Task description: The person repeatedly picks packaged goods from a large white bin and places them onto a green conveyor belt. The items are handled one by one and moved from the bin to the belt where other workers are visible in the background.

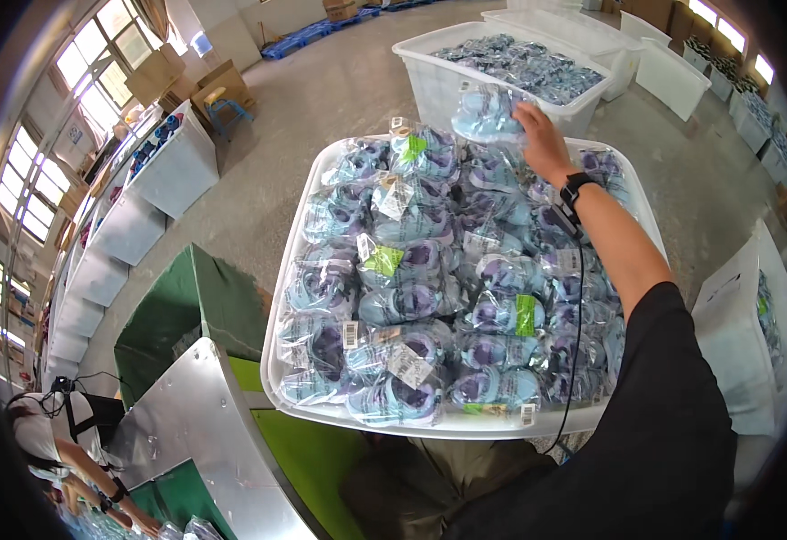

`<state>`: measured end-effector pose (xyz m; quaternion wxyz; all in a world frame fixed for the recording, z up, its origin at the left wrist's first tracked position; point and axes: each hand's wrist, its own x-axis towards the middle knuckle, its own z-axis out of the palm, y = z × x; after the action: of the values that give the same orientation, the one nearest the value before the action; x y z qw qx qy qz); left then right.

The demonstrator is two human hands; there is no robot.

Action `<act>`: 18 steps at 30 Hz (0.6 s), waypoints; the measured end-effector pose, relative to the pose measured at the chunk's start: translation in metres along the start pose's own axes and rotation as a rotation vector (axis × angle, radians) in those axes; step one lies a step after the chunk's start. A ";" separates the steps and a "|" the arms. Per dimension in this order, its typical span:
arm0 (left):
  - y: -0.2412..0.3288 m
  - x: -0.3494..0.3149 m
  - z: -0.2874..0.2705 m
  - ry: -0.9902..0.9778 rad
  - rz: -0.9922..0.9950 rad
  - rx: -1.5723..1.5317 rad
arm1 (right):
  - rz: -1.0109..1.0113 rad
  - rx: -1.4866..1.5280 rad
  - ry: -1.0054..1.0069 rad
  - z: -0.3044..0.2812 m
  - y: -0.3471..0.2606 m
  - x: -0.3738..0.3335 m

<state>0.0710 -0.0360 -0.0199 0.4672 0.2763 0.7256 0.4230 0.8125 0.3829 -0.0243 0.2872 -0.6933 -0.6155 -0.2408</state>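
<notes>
Black sleeve [654, 396] fills the lower right, closest to the lens, its bare forearm [623, 243] reaching up and away. From the left, a co-worker's arm [85, 461] bends over a bench [197, 493], seemingly touching bagged packs, though the dark rim makes that hard to judge. Mid-view, a white tub [483, 430] holds rows of bagged shoes [416, 256]. The left hand is out of sight, so its state can't be told. Above the tub's far side, before a second white tub [431, 90], hangs one pale-blue shoe pack [481, 112], long axis roughly crosswise, just left of the right hand [544, 142], whose fingers are drawn narrow onto the bag's right end. A dark watch [575, 187] rings that wrist.
</notes>
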 end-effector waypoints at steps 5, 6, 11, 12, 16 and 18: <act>-0.009 0.008 -0.016 0.074 0.009 0.180 | 0.251 -0.075 -0.486 0.086 0.015 -0.052; -0.007 0.010 -0.019 0.083 0.017 0.194 | 0.304 -0.063 -0.473 0.092 0.018 -0.057; 0.005 0.021 -0.023 0.090 0.043 0.249 | 0.279 0.073 -0.339 0.086 0.026 -0.061; 0.006 0.022 -0.022 0.086 0.034 0.237 | 0.203 0.123 -0.282 0.081 0.027 -0.061; 0.010 0.021 -0.019 0.057 0.079 0.225 | 0.092 0.134 -0.325 0.064 0.026 -0.058; 0.009 0.019 -0.023 0.041 0.083 0.253 | 0.223 0.172 -0.383 0.058 0.021 -0.058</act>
<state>0.0419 -0.0247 -0.0154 0.3960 0.3540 0.7704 0.3527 0.8246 0.3797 -0.1078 0.2481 -0.7631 -0.5965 -0.0184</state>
